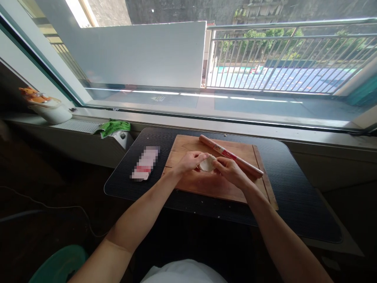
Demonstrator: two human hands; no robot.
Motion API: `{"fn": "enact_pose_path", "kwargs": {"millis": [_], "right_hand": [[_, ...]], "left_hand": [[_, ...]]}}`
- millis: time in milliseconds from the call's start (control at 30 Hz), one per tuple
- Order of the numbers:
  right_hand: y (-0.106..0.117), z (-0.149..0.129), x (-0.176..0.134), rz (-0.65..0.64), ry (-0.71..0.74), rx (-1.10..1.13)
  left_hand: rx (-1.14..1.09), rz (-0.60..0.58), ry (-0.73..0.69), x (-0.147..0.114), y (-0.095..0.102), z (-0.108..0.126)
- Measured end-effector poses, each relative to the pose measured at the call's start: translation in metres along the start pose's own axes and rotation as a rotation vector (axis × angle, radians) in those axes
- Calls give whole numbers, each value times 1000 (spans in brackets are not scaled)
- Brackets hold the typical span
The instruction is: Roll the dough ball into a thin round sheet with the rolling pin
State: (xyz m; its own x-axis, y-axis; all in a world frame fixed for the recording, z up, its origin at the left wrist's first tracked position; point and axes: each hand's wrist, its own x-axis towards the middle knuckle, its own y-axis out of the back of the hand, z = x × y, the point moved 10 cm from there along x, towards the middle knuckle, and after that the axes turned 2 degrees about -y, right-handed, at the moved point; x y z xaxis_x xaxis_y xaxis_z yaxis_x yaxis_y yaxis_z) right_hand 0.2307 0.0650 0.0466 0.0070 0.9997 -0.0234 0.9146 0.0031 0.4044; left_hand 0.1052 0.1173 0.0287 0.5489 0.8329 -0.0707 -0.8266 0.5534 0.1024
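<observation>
While pinching dough (207, 164) with left hand (191, 161) and right hand (229, 169), could tear its edge by overpulling, over board (206, 187) beneath fingers (220, 162).

The pale disc (207, 164) I hold looks soft and matt, like dough. My board (218, 190) is wood, grained and smooth with a dull sheen; the roll (231, 156) has a glossy, smooth skin. I see a black surface (294, 196) with fine wood-like grain, a green cloth (115, 127) with rough, fluffy pile, and a railing (265, 24) of shiny metal.
</observation>
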Motion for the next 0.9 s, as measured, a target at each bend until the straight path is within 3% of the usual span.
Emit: {"fn": "enact_pose_path", "kwargs": {"millis": [133,267,367,500,600,667,767,900], "right_hand": [[-5,4,-1,-14,-19,125],[-3,12,-1,79,-28,77],[5,9,-3,122,-45,-231],[42,-9,-10,258,-38,-697],[75,-16,-10,369,-3,-844],[82,-5,-2,304,-23,-898],[74,18,10,126,-57,-901],[59,10,7,90,37,-846]], "left_hand": [[-81,48,-34,5,-2,3],[-66,-9,-36,14,-12,1],[247,-4,-48,19,-10,4],[714,232,-221,5,2,26],[912,231,-377,-14,-14,30],[977,193,-444,-23,-24,26],[1006,173,-475,-32,-27,21],[963,220,-506,-49,-18,21]]}}
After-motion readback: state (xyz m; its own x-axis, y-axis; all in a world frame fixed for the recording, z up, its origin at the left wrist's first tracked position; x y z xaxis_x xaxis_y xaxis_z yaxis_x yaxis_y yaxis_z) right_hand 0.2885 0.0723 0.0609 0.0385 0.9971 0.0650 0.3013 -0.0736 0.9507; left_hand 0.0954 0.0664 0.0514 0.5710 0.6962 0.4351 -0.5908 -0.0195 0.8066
